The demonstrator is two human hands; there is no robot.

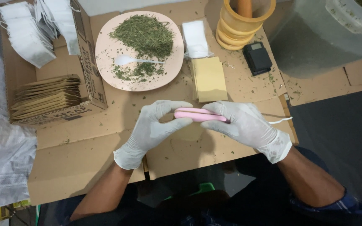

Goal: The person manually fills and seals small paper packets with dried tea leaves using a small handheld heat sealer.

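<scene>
Grips a slim pink tool [200,114] from both ends, level and just above the cardboard sheet [84,159]. Left hand [149,127] gloved, fingers [168,104] curled over the tool's near tip with the thumb pressed up from below, closed on it lightly rather than clenched. Right hand [244,123] gloved too, wrapped round the other end, fingers bent across the top and closed on the body; hides whether the tool's two halves stand parted or pressed together, so cannot tell. Trails a white cord [280,121] out past the right knuckles. Best, judging from this hold, to pinch with the fingertips only, well clear of the seam between the halves, and to carry the weight in the right palm while the left merely steadies. Worth leaving the cord slack behind the right wrist, lest it tug the tool askew. Just beyond the fingertips lies a stack of tan envelopes [209,78]; farther beyond, white filter bags [195,38] and a pink plate [105,46] of dried green herb [145,35] with a white spoon [135,61]. Wise to hold low and near, away from the loose flakes.
</scene>
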